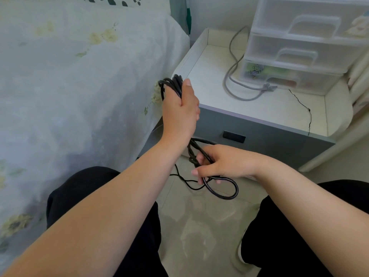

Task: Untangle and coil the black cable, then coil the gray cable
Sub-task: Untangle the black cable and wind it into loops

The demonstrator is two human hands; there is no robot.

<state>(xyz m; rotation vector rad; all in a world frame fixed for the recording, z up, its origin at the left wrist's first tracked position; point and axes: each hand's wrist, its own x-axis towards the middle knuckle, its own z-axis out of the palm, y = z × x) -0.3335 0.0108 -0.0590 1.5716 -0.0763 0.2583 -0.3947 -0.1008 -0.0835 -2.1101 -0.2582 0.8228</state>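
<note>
Above the floor, two hands grip one black cable (221, 188) — one gray cable (237, 80) apart.

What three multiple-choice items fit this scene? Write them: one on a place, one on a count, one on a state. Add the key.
1. Where does the gray cable lie?
A. on the bed
B. on top of the nightstand
C. on the floor

2. How many drawers does the clear plastic drawer unit show?
A. one
B. three
C. five

3. What state is the black cable in?
A. held by both hands
B. lying untouched on the floor
C. coiled on the nightstand

Key: 1 B, it curls beside the drawer unit there. 2 B, three stacked fronts show. 3 A, the left hand grips a bunch of loops and the right hand grips lower loops.
</note>
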